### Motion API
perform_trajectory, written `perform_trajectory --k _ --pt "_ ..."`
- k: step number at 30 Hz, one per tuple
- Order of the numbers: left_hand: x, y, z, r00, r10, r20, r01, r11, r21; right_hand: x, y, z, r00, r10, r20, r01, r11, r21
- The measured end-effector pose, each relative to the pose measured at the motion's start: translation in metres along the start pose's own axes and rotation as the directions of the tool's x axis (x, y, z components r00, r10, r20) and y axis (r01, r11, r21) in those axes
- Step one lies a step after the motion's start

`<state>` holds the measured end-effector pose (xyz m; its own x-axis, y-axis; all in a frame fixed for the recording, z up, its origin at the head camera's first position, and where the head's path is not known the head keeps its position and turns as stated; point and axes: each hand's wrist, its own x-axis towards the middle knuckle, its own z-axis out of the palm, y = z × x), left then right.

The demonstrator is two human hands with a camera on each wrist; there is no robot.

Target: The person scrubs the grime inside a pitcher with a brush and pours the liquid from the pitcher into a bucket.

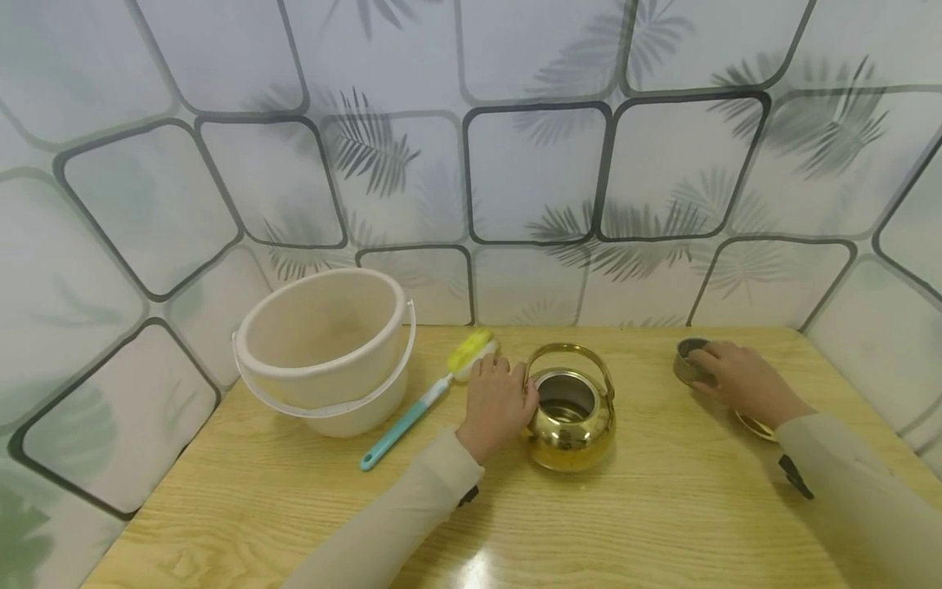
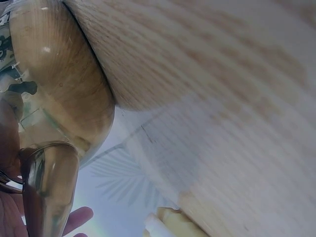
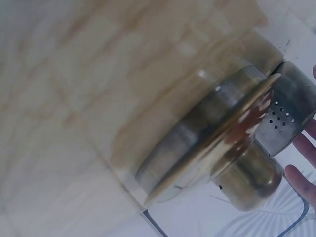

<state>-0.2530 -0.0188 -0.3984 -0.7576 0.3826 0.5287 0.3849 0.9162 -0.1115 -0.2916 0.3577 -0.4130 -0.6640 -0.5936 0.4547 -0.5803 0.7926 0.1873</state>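
A gold-coloured kettle (image 1: 570, 442) stands upright with its hoop handle raised and its top uncovered. At its left side my left hand (image 1: 499, 405) grips the spout (image 2: 49, 190), thumb by the body and fingers beyond. On the right, a perforated metal strainer (image 1: 684, 372) stands on the table; my right hand (image 1: 746, 380) pinches its rim with fingertips reaching over the opening. One finger (image 3: 301, 182) stays apart above the rim. The kettle lid (image 3: 197, 158), knob upward, lies near the right wrist, mostly hidden by the arm in the head view.
A cream bucket (image 1: 331, 384) with its bail hanging down stands at the back left. Beside it lies a brush (image 1: 405, 429) with a turquoise handle and yellow-and-white head. The wooden table (image 1: 625, 532) ends at a patterned wall covering (image 1: 537, 180) behind and on both sides.
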Motion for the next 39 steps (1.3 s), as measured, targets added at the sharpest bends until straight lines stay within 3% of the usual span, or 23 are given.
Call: perform_trajectory --k 9,12,18,24,29,39 --pt "0.000 0.000 0.000 1.000 0.002 -0.015 -0.002 1.000 -0.003 0.013 -0.015 -0.014 1.000 -0.010 -0.018 0.009 1.000 -0.023" --pt "0.000 0.000 0.000 1.000 0.002 -0.012 -0.002 1.000 0.000 0.021 -0.023 -0.020 0.997 -0.036 -0.064 0.037 0.999 0.003" --pt "0.001 0.000 0.001 1.000 0.004 -0.010 -0.004 1.000 -0.007 0.039 -0.048 -0.036 0.968 -0.128 -0.216 0.142 0.989 0.048" --pt "0.001 0.000 0.000 1.000 0.004 -0.012 -0.004 1.000 -0.007 0.053 -0.077 -0.056 0.943 -0.163 -0.289 0.191 0.979 0.072" --pt "0.001 -0.001 0.000 1.000 0.006 -0.017 -0.006 1.000 0.000 0.059 -0.095 -0.062 0.944 -0.154 -0.291 0.190 0.977 0.099" --pt "0.000 -0.001 0.001 0.999 0.009 -0.051 -0.010 1.000 -0.018 0.060 -0.113 -0.049 0.963 -0.111 -0.246 0.158 0.971 0.181"
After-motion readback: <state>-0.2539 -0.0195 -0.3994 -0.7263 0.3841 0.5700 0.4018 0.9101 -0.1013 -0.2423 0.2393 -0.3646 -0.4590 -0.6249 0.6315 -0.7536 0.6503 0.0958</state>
